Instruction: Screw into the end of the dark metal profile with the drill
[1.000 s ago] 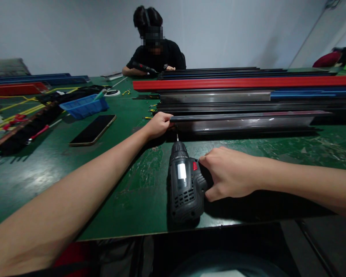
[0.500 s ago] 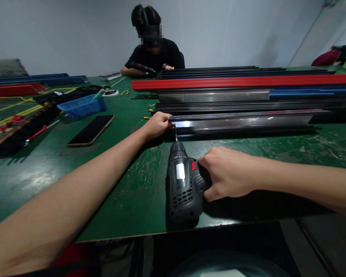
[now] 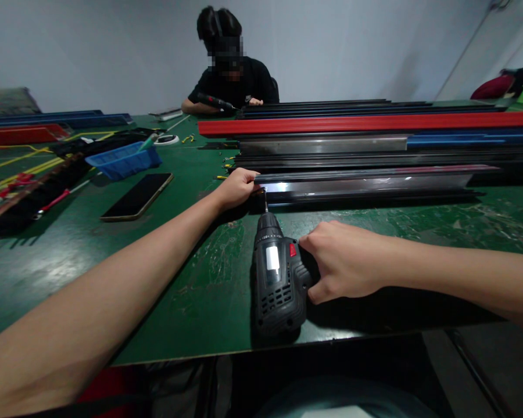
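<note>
My right hand (image 3: 346, 261) is wrapped round the grip of a black cordless drill (image 3: 279, 284), which lies on its side near the table's front edge. The drill's bit (image 3: 266, 201) points away from me and meets the near left end of a long shiny metal profile (image 3: 366, 184). At that same end my left hand (image 3: 239, 188) pinches the profile, thumb and fingers closed on it. Whether a screw sits at the tip of the bit is too small to tell.
Beyond the profile lie more long bars, among them a red bar (image 3: 366, 123) and a blue bar (image 3: 466, 141). To the left are a phone (image 3: 138, 197), a blue basket (image 3: 124, 161) and a red-handled screwdriver (image 3: 54, 201). Across the green table (image 3: 209, 313) a co-worker (image 3: 253, 78) holds another drill.
</note>
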A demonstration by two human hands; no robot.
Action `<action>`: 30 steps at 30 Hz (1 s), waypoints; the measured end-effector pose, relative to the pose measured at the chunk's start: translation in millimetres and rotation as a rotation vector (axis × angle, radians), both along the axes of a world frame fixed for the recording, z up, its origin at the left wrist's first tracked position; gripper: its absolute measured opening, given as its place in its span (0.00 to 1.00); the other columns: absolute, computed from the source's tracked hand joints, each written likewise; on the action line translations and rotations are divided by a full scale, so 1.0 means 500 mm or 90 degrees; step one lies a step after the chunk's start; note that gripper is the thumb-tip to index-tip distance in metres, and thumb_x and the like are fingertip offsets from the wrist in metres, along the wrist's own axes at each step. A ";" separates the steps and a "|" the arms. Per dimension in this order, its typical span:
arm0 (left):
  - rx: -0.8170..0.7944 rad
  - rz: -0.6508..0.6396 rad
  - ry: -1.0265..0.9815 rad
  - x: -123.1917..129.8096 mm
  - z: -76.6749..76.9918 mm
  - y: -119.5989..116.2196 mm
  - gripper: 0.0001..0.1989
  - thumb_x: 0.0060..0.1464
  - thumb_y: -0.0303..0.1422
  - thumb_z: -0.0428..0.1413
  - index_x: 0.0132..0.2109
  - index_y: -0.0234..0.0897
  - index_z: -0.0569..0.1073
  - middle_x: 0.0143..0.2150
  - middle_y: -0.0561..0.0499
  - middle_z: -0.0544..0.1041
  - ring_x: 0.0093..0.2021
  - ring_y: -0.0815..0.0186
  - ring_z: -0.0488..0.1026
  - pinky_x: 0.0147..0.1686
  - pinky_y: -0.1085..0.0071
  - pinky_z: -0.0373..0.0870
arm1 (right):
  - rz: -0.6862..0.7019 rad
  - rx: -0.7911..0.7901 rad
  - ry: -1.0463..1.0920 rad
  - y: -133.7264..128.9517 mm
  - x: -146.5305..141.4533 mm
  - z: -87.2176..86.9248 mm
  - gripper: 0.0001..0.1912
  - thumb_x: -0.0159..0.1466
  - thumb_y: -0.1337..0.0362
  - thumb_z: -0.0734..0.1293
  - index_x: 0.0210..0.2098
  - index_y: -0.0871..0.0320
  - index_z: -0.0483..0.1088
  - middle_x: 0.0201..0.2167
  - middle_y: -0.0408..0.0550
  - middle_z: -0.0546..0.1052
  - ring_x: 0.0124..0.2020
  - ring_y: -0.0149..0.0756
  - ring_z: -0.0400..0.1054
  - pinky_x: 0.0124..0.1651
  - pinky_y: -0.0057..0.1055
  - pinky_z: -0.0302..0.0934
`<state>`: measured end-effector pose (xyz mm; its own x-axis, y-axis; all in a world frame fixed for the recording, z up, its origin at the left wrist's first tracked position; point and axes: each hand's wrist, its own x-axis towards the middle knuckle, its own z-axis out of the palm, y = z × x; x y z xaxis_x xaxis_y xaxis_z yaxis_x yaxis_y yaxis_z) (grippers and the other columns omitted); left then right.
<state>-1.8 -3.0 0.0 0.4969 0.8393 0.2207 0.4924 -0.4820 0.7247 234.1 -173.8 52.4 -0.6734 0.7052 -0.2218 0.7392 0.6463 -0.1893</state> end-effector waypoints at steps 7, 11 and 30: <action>-0.006 0.003 0.000 0.003 0.001 0.000 0.09 0.47 0.34 0.56 0.23 0.35 0.70 0.23 0.52 0.68 0.26 0.69 0.63 0.28 0.71 0.60 | -0.002 0.003 -0.006 0.000 0.000 0.001 0.26 0.55 0.45 0.73 0.34 0.66 0.80 0.25 0.56 0.79 0.23 0.39 0.68 0.23 0.33 0.48; -0.002 -0.003 0.000 0.003 0.004 -0.003 0.09 0.46 0.34 0.56 0.23 0.35 0.69 0.23 0.53 0.67 0.26 0.69 0.62 0.28 0.71 0.61 | -0.010 -0.001 -0.007 -0.001 -0.002 0.002 0.26 0.55 0.45 0.73 0.35 0.66 0.80 0.26 0.57 0.80 0.24 0.40 0.69 0.24 0.34 0.49; 0.012 -0.009 0.007 0.003 0.004 -0.001 0.10 0.47 0.33 0.55 0.22 0.35 0.69 0.22 0.53 0.67 0.26 0.69 0.61 0.28 0.72 0.59 | -0.012 -0.003 -0.012 0.000 -0.002 0.002 0.26 0.55 0.45 0.73 0.35 0.65 0.80 0.25 0.56 0.79 0.23 0.40 0.69 0.23 0.33 0.48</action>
<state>-0.5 -3.7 2.2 0.5113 0.8277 0.2313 0.4934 -0.5031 0.7095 233.0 -173.8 53.5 -0.6559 0.7167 -0.2371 0.7545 0.6316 -0.1782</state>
